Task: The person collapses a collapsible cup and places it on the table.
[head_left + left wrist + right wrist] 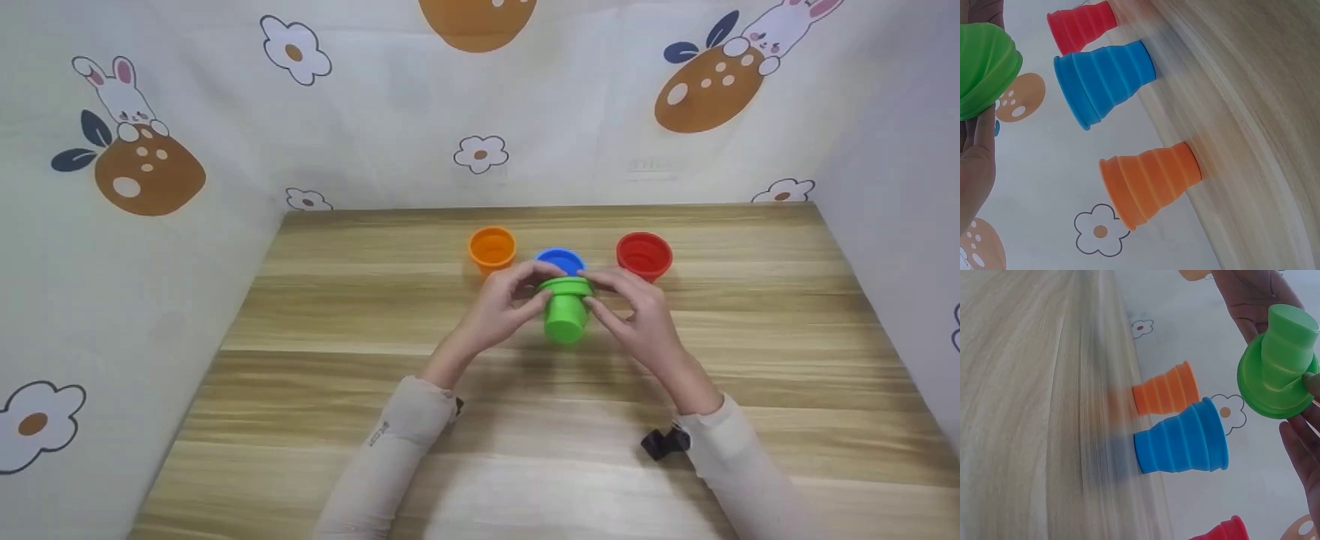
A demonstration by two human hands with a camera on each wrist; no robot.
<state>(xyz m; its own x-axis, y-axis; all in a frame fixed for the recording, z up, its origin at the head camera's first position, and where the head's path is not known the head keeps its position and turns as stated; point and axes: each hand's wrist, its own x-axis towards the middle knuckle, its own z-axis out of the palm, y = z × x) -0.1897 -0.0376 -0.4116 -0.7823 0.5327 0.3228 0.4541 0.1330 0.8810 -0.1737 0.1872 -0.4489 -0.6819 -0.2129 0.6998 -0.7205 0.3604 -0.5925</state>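
Both hands hold a green ribbed cup [566, 319] by its wide rim, above the table, its narrow end facing the person. The left hand [504, 306] pinches the rim's left side, the right hand [637, 315] its right side. In the right wrist view the green cup [1289, 354] has a wide collar around a narrower part. Just behind it stands a blue cup [561, 259], partly hidden in the head view. An orange cup [493, 247] stands to its left and a red cup [644, 256] to its right, both mouth up.
The wood-grain table [315, 420] meets a patterned cloth wall [390, 135] behind the cups, with further walls at left and right. Black wrist devices [664, 443] sit at the sleeve cuffs.
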